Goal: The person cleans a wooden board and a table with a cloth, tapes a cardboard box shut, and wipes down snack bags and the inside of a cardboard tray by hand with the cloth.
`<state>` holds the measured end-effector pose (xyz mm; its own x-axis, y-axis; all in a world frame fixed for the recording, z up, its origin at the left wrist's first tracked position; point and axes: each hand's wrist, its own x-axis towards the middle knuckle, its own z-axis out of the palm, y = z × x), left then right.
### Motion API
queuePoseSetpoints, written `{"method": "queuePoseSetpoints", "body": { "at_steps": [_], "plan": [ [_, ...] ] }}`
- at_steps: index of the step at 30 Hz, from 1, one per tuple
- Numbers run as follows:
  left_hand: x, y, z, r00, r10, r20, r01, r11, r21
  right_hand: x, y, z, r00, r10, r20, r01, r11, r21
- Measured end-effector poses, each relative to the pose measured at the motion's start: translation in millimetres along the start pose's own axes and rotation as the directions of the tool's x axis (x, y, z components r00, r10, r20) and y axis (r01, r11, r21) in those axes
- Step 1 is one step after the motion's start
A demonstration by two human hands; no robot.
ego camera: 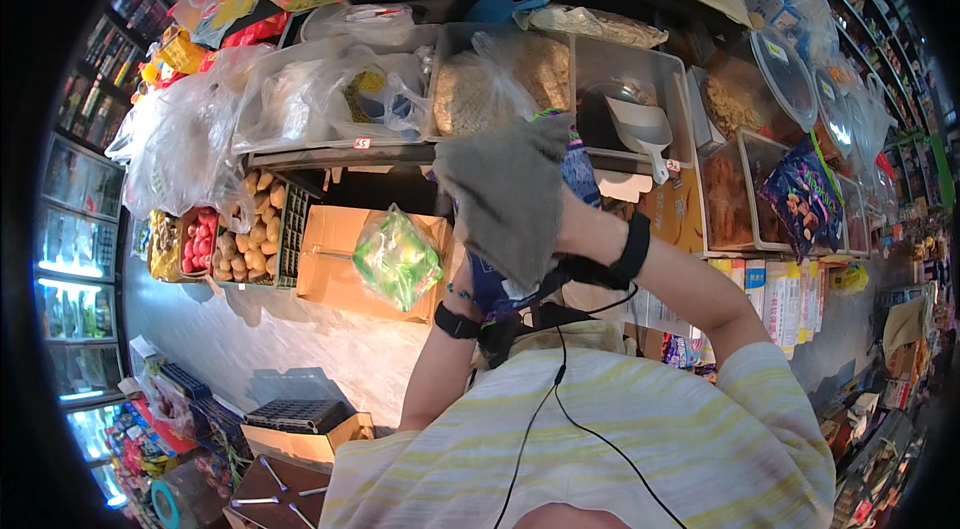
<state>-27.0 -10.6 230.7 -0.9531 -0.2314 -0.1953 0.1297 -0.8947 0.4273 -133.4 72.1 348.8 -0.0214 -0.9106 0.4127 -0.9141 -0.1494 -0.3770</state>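
Observation:
A grey cloth [502, 191] is in my right hand [574, 221], draped over the front of a dark blue snack bag [581, 165]. The cloth covers most of the bag and the fingers of that hand. My left hand [463, 278] grips the bag from its left side, largely hidden behind cloth and bag. Parts of the bag show above, right of and below the cloth. A similar dark blue snack bag with nuts pictured on it [808, 195] leans against clear bins at the right.
Clear bins [682, 71] of dry goods line the shelf ahead, one with a white scoop [637, 130]. Below stand a potato crate [287, 229] and a cardboard box [326, 259] bearing a green-and-clear plastic package [397, 259]. A black cable [559, 371] hangs over my chest.

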Motion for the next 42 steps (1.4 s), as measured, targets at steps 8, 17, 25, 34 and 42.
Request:
{"method": "queuePoseSetpoints", "body": {
  "at_steps": [8, 17, 25, 34, 42],
  "plan": [
    [-5.3, 14.2, 30.1, 0.981, -0.147, 0.123, 0.170, 0.963, -0.207, -10.5, 65.6, -27.1, 0.993, 0.039, -0.112, -0.043, 0.998, -0.034],
    [-4.6, 6.3, 5.2, 0.975, -0.119, -0.187, 0.083, 0.978, -0.194, -42.7, 9.9, -12.8, 0.898, 0.383, -0.217, -0.312, 0.902, 0.299],
    [3.9, 8.4, 10.4, 0.995, -0.083, -0.058, 0.075, 0.989, -0.127, -57.1, -32.0, 40.8, 0.844, 0.450, -0.293, -0.322, 0.861, 0.393],
    [21.5, -9.9, 53.3, 0.985, -0.171, -0.024, 0.165, 0.890, 0.425, -115.5, 14.1, 28.3, 0.575, 0.582, -0.574, -0.724, 0.690, -0.025],
    [46.8, -56.0, 123.9, 0.923, -0.385, 0.028, 0.318, 0.800, 0.508, -212.3, 6.2, -51.4, 0.477, 0.758, -0.445, -0.815, 0.571, 0.099]
  ]
}}
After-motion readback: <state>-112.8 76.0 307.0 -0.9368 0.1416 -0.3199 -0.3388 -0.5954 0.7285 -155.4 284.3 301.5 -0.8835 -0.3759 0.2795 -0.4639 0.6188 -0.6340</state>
